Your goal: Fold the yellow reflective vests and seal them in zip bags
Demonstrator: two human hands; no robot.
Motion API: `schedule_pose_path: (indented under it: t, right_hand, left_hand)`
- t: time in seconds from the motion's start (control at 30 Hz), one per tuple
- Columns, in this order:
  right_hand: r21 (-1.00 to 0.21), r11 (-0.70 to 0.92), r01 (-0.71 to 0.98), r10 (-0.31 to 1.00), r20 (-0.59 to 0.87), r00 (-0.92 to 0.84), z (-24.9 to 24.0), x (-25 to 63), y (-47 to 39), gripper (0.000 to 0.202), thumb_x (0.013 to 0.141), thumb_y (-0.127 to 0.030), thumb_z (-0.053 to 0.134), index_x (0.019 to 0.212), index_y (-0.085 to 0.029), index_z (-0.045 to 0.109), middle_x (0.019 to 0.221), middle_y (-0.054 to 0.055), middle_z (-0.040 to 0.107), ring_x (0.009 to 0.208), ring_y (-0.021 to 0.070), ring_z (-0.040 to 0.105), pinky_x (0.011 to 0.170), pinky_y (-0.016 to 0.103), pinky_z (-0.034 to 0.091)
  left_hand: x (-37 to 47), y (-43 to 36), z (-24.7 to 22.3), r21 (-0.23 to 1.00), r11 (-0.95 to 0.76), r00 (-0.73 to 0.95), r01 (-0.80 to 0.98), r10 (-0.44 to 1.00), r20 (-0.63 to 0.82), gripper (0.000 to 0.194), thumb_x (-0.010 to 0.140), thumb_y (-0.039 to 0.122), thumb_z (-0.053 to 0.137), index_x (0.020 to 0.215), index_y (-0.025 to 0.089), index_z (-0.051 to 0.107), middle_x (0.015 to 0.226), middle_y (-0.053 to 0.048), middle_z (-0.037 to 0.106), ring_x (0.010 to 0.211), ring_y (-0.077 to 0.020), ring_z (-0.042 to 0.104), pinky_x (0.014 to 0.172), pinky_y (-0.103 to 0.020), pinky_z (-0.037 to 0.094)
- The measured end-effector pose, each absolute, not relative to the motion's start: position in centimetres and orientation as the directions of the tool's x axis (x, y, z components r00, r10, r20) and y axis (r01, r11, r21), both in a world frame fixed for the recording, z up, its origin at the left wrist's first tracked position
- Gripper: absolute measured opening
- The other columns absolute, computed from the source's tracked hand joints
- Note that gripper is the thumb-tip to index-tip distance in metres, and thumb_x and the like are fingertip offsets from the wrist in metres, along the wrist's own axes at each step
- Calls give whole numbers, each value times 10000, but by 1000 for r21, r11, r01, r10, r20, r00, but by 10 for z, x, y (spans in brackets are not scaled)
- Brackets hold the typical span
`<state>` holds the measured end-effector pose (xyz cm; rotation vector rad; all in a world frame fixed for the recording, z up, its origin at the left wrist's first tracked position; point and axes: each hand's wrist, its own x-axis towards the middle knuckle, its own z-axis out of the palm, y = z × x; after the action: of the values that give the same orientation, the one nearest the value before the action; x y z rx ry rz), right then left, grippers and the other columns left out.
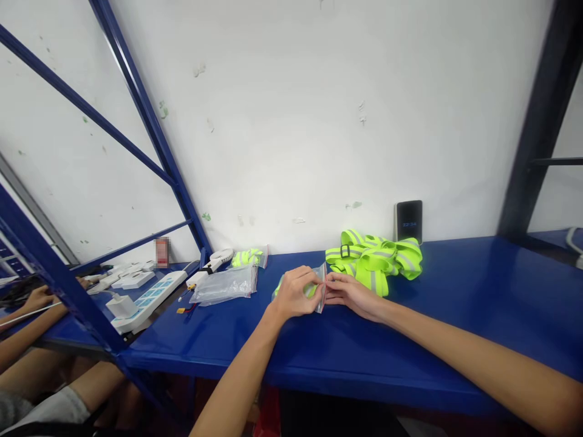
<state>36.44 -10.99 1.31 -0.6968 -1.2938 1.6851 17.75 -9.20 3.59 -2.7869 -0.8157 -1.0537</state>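
Bag (pixel 322 275) — partly behind left fingers (pixel 298 278)

- The person's left hand (pixel 296 292) is bare, with slender fingers.
- Their right hand (pixel 353 295) is also bare and slim-fingered.
- The left forearm (pixel 246 373) is slim and uncovered to the picture's edge.
- The right forearm (pixel 460 349) is likewise uncovered.

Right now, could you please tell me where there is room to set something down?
Bare room: the blue tabletop between the fluorescent yellow-green strap pile and the black post, beyond the right forearm; and a smaller patch between the clear plastic bags and the front edge. Crowded: around the left hand and right hand, and behind the bags.
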Motion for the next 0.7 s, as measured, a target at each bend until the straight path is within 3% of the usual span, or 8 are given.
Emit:
schedule_pose_path:
  t: [0.13,0.3,0.5,0.7]
  right_hand:
    - [-917,-22,-399,886,167,-432,4,359,-109,223,787,-331,702,751,-180,541,729,-33,589,738,114,626,804,271,512]
    - [-927,65,-369,891,221,-397,-5,353,-106,252,790,-402,691,766,-182,570,748,-34,561,746,119,586,839,301,497]
    - [-957,9,-291,916,124,-382,-5,356,-103,274,799,-425,667,755,-174,566,745,-15,601,752,130,601,795,297,485]
    - [-965,13,-261,919,114,-377,0,356,-107,278,788,-433,681,765,-181,566,760,-21,607,790,140,620,857,329,492]
  left_hand:
    - [180,-100,36,153,-818,579,555,512,634,95,801,291,555,779,205,588,871,-78,624,862,-219,548,809,-378,450]
    - [187,-107,37,334,-719,437,610,657,614,200,809,368,619,725,194,566,1156,-69,559,1121,-247,471,973,-417,381]
    - [189,-102,26,406,-708,472,578,695,542,139,823,237,573,692,191,579,1197,-58,559,1147,-225,490,1013,-403,363]
    - [184,-98,21,425,-738,511,525,672,536,112,811,173,546,722,196,610,1244,-51,562,1182,-227,484,1042,-413,341]
